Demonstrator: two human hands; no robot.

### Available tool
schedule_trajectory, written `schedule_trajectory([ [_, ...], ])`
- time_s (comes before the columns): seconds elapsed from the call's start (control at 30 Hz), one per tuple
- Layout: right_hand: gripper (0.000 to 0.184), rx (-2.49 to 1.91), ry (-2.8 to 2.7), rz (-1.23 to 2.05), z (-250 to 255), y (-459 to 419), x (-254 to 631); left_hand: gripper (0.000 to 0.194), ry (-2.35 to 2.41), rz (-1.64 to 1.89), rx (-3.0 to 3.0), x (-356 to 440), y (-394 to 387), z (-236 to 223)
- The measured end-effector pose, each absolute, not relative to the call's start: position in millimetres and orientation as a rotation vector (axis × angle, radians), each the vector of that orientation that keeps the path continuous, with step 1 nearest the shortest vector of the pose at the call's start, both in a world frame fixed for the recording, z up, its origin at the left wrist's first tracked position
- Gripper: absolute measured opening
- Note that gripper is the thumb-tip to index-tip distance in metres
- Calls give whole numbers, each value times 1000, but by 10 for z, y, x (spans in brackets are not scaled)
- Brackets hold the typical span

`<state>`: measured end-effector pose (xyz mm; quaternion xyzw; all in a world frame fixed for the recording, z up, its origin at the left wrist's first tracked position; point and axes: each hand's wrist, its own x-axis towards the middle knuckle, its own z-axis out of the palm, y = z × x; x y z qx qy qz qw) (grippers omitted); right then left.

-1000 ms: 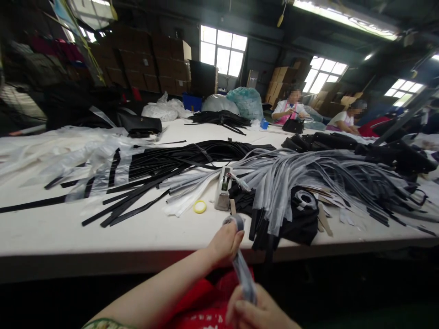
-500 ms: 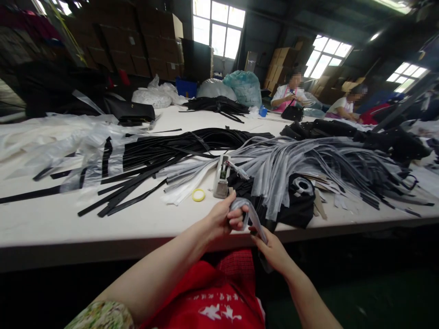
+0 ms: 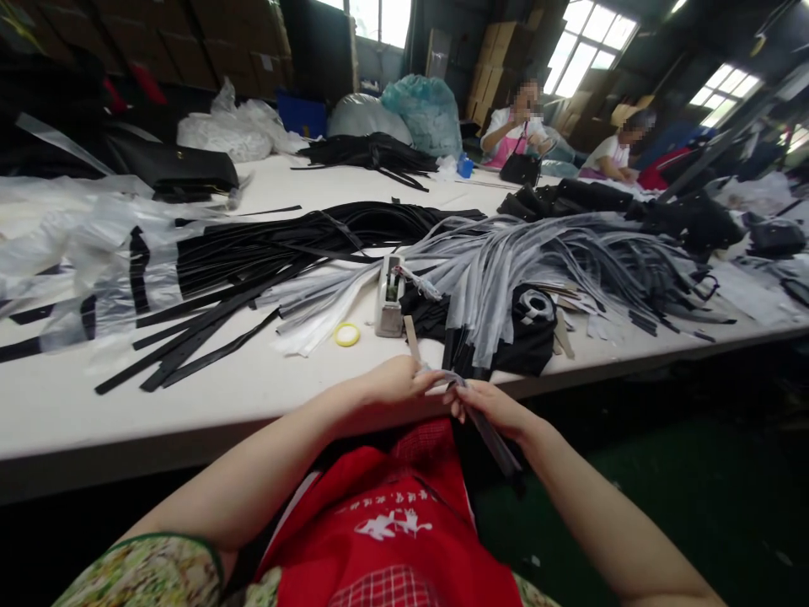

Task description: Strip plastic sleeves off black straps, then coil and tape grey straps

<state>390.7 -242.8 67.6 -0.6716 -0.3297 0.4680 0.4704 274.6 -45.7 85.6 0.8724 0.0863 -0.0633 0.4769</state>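
At the near edge of the table my left hand [image 3: 399,379] is closed on one end of a strap in a clear plastic sleeve [image 3: 496,443]. Close beside it, my right hand [image 3: 490,405] pinches the same strap, whose tail hangs down past the table edge. A narrow tan strip [image 3: 411,337] sticks up beside my left hand; whether I hold it is unclear. Just beyond stands a grey tape dispenser [image 3: 388,303], with a yellow ring [image 3: 346,335] to its left. Plastic-sleeved straps [image 3: 493,287] spread over black cloth [image 3: 531,346] ahead of my right hand.
Bare black straps [image 3: 253,261] fan out across the white table [image 3: 253,413]. Clear plastic sheets [image 3: 82,236] and a black bag [image 3: 183,173] lie left. A roll of tape [image 3: 535,305] rests right. Two people [image 3: 515,139] work across the table, one with a black bag.
My hands have come closer together, and the strap's loop over my left hand has flattened. The strap's tail now hangs lower right. The view has tilted down and shifted right.
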Motion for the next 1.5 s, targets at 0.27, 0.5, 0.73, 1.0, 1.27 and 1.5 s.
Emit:
schedule_trajectory([
  [0.27, 48, -2234, -1253, 242, 551, -2347, 3831, 70, 159, -576, 1320, 2638, -123, 940],
  [0.5, 64, -1405, -674, 854, 230, -1757, 3066, 69, 157, -150, 650, 2790, -347, 828],
  [0.73, 52, -1445, -540, 723, 374, -1846, 3212, 57, 229, 176, 785, 2600, -403, 546],
  [1.0, 34, -1816, -1288, 986, 739, -2149, 3526, 43, 200, 101, 1836, 2278, -335, 635],
  [1.27, 46, -1862, -977, 686, 423, -1935, 3329, 43, 633, 480, 1325, 2366, -698, 416],
  [1.5, 40, -1723, -1493, 1428, 576, -1986, 3468, 41, 321, 127, 1755, 1989, -722, 333],
])
